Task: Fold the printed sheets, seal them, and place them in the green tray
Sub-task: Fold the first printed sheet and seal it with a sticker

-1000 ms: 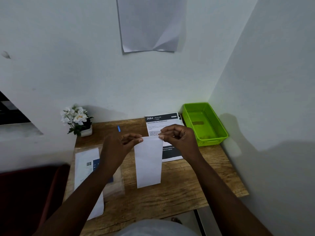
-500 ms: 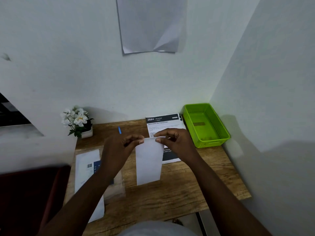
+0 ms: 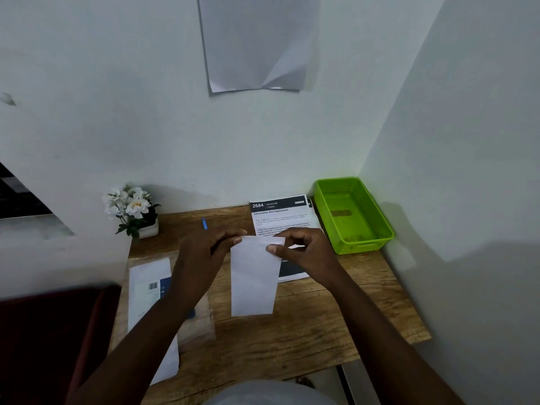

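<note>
A folded white sheet (image 3: 252, 283) hangs upright over the wooden desk (image 3: 321, 323), held by its top edge. My left hand (image 3: 204, 252) pinches the top left corner. My right hand (image 3: 306, 252) pinches the top right part, thumb on the near face and fingers curled behind it. A printed sheet (image 3: 282, 217) headed "2684" lies flat behind, partly covered by my right hand. The green tray (image 3: 380, 226) stands at the desk's back right corner with only a small brownish patch inside.
A white packet with a barcode (image 3: 149, 290) lies in a clear sleeve at the desk's left. A potted white flower (image 3: 131, 209) stands at the back left; a small blue object (image 3: 204, 223) lies near it. A paper (image 3: 257, 42) hangs on the wall.
The sheet's top edge has bent over toward me under my right thumb, which has slid down onto the near face. Both hands stay at the top edge.
</note>
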